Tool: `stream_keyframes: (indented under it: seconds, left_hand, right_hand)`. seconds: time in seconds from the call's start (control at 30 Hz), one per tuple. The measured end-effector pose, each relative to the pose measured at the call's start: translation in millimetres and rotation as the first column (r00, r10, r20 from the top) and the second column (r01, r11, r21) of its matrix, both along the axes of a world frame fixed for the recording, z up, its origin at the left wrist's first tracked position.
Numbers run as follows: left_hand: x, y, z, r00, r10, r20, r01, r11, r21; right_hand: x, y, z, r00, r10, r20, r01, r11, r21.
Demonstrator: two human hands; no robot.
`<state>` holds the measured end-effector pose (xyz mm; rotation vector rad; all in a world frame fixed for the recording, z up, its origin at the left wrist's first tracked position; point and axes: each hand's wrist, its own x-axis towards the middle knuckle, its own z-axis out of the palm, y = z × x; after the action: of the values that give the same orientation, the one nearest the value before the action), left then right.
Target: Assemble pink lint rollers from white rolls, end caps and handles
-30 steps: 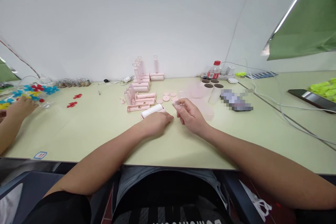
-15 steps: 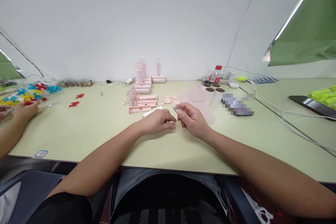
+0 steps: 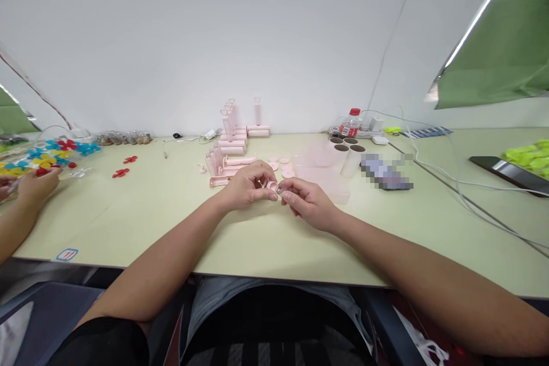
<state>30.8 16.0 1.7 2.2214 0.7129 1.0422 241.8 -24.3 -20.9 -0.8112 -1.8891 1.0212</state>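
Observation:
My left hand (image 3: 249, 187) is closed around a pale pink tube (image 3: 271, 185). The tube's open round end faces right, and my fingers hide most of its length. My right hand (image 3: 309, 202) pinches a small clear plastic piece (image 3: 281, 189) right at that end; whether the two touch I cannot tell. Behind my left hand lie long pink holders (image 3: 239, 161), partly covered by it. Flat pink discs (image 3: 287, 171) rest just beyond my fingers. Pink tubes with heart-shaped loops (image 3: 227, 123) stand farther back near the wall.
Translucent pink sheets (image 3: 319, 174) lie right of my hands, beside several upright clear tubes (image 3: 353, 161). A red-capped bottle (image 3: 350, 124), a blurred-out item (image 3: 385, 171), cables and a dark phone (image 3: 506, 174) are to the right. At left, a co-worker's hand (image 3: 40, 184) handles colourful flower pieces (image 3: 45, 157).
My left hand has lifted a pink tube off the table and turned its open end rightward. My right hand has moved slightly left and down, bringing the clear piece to that end.

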Motion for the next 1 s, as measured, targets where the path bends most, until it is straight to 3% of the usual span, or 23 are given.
stream_keyframes:
  seconds: [0.23, 0.4, 0.63, 0.8, 1.0]
  left_hand:
    - [-2, -5, 3.5, 0.989, -0.01, -0.148, -0.003, 0.996, -0.09]
    - [-1, -9, 4.2, 0.977, -0.037, -0.209, 0.03, 0.999, -0.037]
    - [1, -12, 6.2, 0.926, 0.053, -0.373, -0.064, 0.998, -0.019]
    - [-3, -8, 7.9, 0.863, 0.017, -0.505, -0.054, 0.997, -0.059]
    - [-2, -7, 5.1, 0.884, -0.063, -0.464, -0.045, 0.975, -0.218]
  right_hand:
    - [-1, 0, -0.2, 0.977, 0.05, 0.205, -0.07, 0.993, 0.095]
    - [-2, -2, 0.7, 0.975, -0.092, 0.201, 0.067, 0.99, 0.127]
    - [-1, -1, 1.9, 0.918, -0.254, 0.303, 0.165, 0.943, 0.289]
    - [3, 2, -0.2, 0.833, -0.292, 0.469, 0.069, 0.898, 0.435]
    - [10, 4, -3.2, 0.743, -0.372, 0.556, -0.015, 0.821, 0.57]
